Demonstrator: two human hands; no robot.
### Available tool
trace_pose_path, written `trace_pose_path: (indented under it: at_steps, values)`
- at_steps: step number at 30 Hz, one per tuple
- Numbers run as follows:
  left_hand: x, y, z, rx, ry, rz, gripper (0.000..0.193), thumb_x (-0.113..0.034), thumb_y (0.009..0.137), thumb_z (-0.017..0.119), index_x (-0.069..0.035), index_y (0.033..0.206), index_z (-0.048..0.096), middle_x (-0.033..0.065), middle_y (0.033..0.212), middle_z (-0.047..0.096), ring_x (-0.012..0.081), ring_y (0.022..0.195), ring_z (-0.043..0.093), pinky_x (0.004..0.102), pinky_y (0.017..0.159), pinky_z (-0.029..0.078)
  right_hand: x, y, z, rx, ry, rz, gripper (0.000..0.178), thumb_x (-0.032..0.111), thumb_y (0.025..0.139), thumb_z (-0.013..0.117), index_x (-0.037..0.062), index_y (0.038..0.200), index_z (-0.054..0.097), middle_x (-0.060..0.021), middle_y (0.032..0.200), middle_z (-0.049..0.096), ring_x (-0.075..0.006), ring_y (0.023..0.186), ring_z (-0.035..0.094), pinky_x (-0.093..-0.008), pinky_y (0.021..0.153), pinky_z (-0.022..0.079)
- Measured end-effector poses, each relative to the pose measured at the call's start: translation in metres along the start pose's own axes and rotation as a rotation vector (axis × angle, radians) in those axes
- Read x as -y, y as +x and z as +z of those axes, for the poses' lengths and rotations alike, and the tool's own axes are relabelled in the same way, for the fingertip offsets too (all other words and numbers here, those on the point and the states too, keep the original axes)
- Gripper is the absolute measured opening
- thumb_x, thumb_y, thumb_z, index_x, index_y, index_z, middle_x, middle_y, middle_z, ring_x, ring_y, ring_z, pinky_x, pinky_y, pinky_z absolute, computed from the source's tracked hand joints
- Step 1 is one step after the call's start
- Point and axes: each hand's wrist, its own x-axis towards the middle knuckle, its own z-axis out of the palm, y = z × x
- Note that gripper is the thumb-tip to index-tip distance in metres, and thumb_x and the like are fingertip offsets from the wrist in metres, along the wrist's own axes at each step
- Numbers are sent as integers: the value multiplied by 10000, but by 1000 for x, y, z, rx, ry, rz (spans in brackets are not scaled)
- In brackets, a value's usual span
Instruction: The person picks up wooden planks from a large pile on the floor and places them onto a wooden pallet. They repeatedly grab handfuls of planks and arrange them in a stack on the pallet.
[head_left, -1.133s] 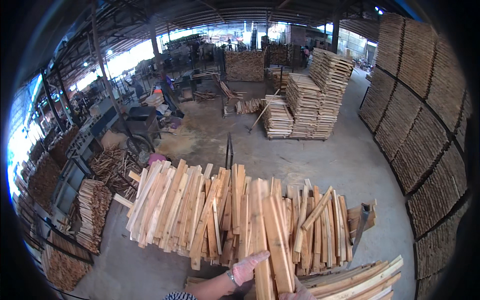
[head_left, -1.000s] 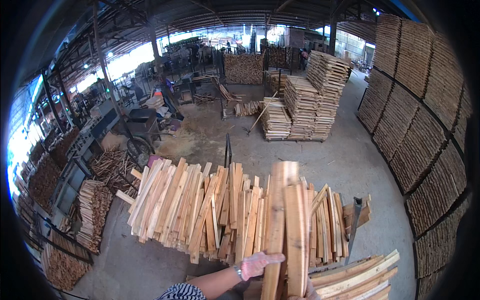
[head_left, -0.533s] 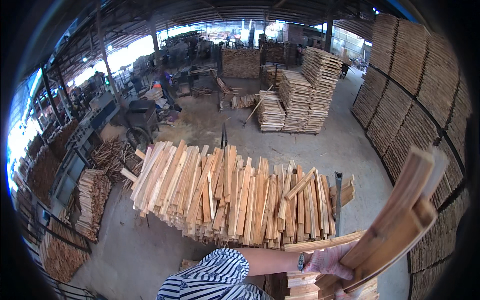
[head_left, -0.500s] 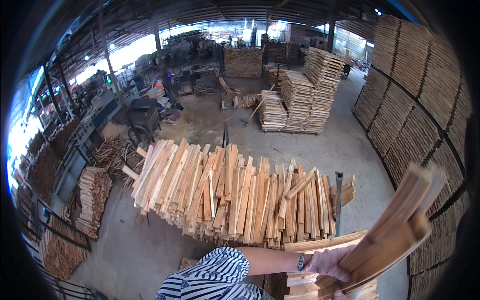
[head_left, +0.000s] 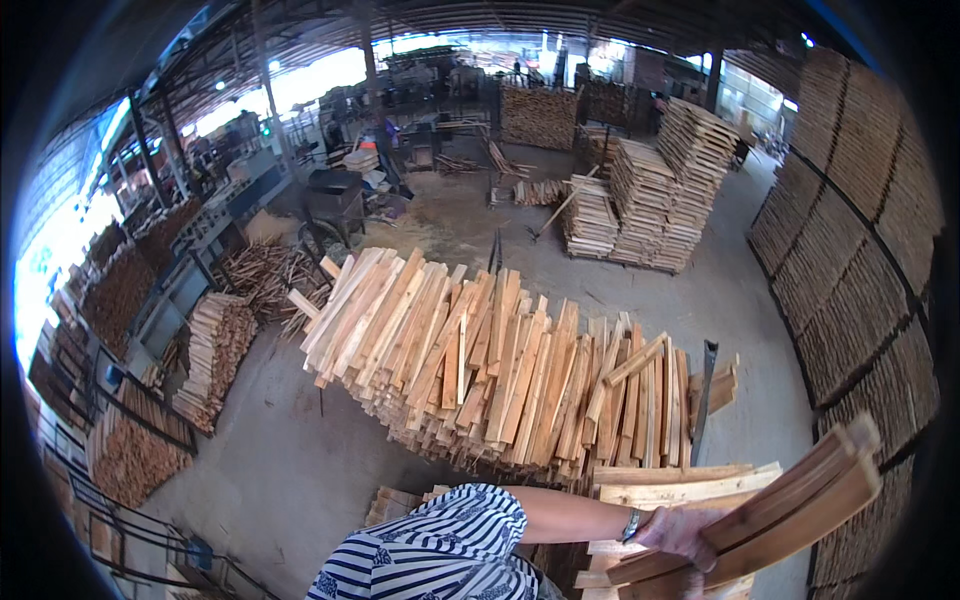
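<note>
My left arm, in a navy and white striped sleeve with a band at the wrist, reaches across to the right. My left hand [head_left: 682, 535], in what looks like a pale pinkish glove, is closed around a few wooden boards [head_left: 800, 505]. They slant up to the right, their far ends blurred. Under their lower edge shows a small pinkish patch, perhaps fingers of my right hand [head_left: 692, 583]; the rest is hidden. Beneath the held boards lies a stack of pale planks [head_left: 690, 490].
A long heap of loose boards [head_left: 480, 370] lies ahead, with a dark upright post [head_left: 705, 400] at its right end. Tall strapped wood stacks [head_left: 835, 260] line the right side. Board piles [head_left: 640, 205] stand farther back. Scrap wood [head_left: 265, 270] and a stack [head_left: 215, 345] are at left.
The held boards have tipped lower toward the right and lie closer together. My left hand keeps its grip. The whole view has shifted, so the surroundings sit farther right.
</note>
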Motion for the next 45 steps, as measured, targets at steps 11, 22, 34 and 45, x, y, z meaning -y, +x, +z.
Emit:
trace_pose_path:
  at_steps: [11, 22, 34, 45]
  values:
    - [129, 6, -21, -5, 121, -88, 290, -235, 972, 619, -54, 1193, 566, 81, 1076, 622, 188, 886, 614, 338, 808, 532, -22, -111, -128, -559, -209, -17, 493, 232, 866, 701, -28, 1263, 566, -134, 1148, 662, -198, 1004, 635, -322, 862, 518]
    - [175, 45, 56, -425, -73, -783, 273, -314, 868, 790, -128, 996, 636, 23, 844, 645, 199, 764, 644, 371, 698, 573, -186, -193, -250, -1005, -1053, 745, 683, 496, 837, 714, 1, 1247, 482, -255, 1113, 656, -368, 1072, 653, -429, 943, 511]
    - [268, 87, 69, -274, 137, -979, 528, -364, 867, 775, -80, 1264, 573, 117, 1229, 608, 290, 1133, 568, 456, 1017, 464, -211, -215, -321, -728, -567, 479, 682, 438, 860, 627, -9, 1361, 508, -263, 1258, 619, -372, 1220, 577, -441, 988, 479]
    - [287, 97, 86, -218, 336, -1049, 717, -434, 865, 748, -59, 1414, 482, 144, 1427, 516, 336, 1280, 497, 513, 1123, 360, -171, -247, -307, -925, -756, 518, 478, 67, 967, 441, 77, 1442, 387, -217, 986, 680, -341, 886, 703, -419, 703, 586]
